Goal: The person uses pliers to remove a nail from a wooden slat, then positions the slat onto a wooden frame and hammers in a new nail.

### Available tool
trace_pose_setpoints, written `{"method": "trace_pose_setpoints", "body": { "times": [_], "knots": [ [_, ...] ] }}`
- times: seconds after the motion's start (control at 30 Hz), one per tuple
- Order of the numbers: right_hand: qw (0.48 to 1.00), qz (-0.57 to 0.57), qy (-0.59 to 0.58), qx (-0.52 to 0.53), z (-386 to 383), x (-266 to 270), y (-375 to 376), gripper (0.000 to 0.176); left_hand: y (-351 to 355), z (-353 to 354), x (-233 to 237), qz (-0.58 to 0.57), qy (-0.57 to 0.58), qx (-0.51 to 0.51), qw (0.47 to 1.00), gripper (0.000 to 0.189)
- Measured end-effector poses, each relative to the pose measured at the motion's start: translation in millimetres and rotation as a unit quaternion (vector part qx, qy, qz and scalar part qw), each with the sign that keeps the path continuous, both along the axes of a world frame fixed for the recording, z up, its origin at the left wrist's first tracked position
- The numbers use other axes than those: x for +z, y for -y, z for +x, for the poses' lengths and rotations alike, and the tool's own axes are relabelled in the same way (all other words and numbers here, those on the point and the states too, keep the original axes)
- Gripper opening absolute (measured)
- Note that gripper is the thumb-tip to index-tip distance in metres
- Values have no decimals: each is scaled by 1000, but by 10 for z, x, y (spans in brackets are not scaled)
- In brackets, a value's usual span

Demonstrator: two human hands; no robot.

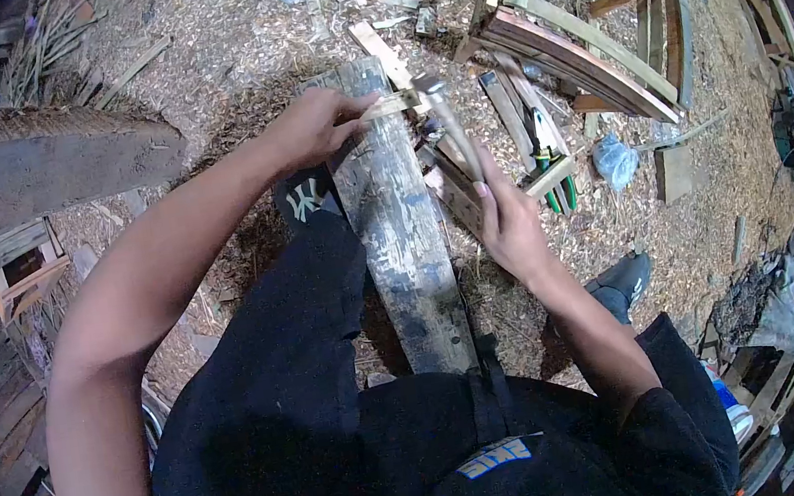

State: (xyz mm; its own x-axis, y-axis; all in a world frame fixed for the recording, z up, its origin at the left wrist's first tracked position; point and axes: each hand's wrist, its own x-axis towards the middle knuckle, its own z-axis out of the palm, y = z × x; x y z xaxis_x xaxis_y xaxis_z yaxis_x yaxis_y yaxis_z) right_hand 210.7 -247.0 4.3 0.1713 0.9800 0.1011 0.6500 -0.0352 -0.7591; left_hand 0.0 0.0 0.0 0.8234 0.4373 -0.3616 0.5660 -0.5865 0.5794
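My left hand point(328, 122) is closed on a short wooden strip point(388, 106), which lies across the far end of a worn plank point(403, 237) with flaking pale paint. My right hand point(511, 223) grips the handle of a hammer point(453, 128). The hammer's metal head is up at the strip's right end and overlaps it in this view. I straddle the plank, which runs away from my lap. Just right of the hammer sits a wooden tool tray point(551, 175) with green-handled tools point(565, 194) in it.
A curved slatted wooden frame point(581, 43) stands at the upper right. Wood chips cover the ground, with offcuts and a clear plastic bag point(615, 161) on it. A thick timber beam point(56, 172) juts in from the left. Scrap wood point(773, 399) is heaped at the lower right.
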Motion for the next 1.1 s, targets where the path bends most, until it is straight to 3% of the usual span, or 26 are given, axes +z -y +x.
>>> {"method": "trace_pose_setpoints", "body": {
  "times": [0.07, 0.1, 0.17, 0.23, 0.27, 0.3, 0.37, 0.43, 0.57, 0.63, 0.73, 0.83, 0.97, 1.07, 1.1],
  "knots": [
    [974, -223, -34, -7, 17, 123, -36, 55, -11, 43, -1, -32, 11, 14, 999, 40],
    [975, -215, -59, -5, -98, 18, -24, 55, -52, -97, 19, -23, -13, 11, 1000, 40],
    [985, -122, -104, -57, -41, -93, 58, 53, -83, -106, -184, -15, 77, 4, 997, 38],
    [975, -163, -120, -93, -21, -22, 57, 52, -109, -13, 40, -40, 21, 14, 999, 37],
    [982, -126, -76, -115, 6, -95, 71, 51, -111, 29, 142, -64, -36, 22, 997, 37],
    [986, -88, -31, -137, 47, -174, 94, 50, -121, 10, 76, -64, -35, 21, 997, 37],
    [982, -122, 10, -143, 215, -334, 180, 47, -159, -39, -112, -41, 18, 12, 999, 35],
    [987, -71, 68, -124, 337, -486, 240, 45, -135, 15, 70, -54, 0, 19, 998, 34],
    [975, -145, 75, -148, 240, -322, 259, 39, -136, 21, 148, -67, 6, 13, 998, 34],
    [981, -28, 141, -131, 154, -266, 161, 28, -130, 48, 79, -64, 8, 8, 998, 33],
    [993, -26, -5, -115, 33, -201, -154, 29, -80, 92, 99, -69, 17, 4, 997, 30],
    [958, -85, -193, -193, -201, -43, -479, 27, -60, 136, 62, -84, 42, 1, 996, 28],
    [953, -73, -226, -186, -354, -427, -754, 28, -33, 126, 90, -130, 64, -26, 989, 30],
    [839, -76, -483, -240, -498, -244, -904, 31, 18, 96, 148, -124, 89, -2, 988, 28],
    [839, -78, -482, -241, -520, -267, -927, 31, 13, 92, 157, -126, 89, -2, 988, 28]
  ]
}}
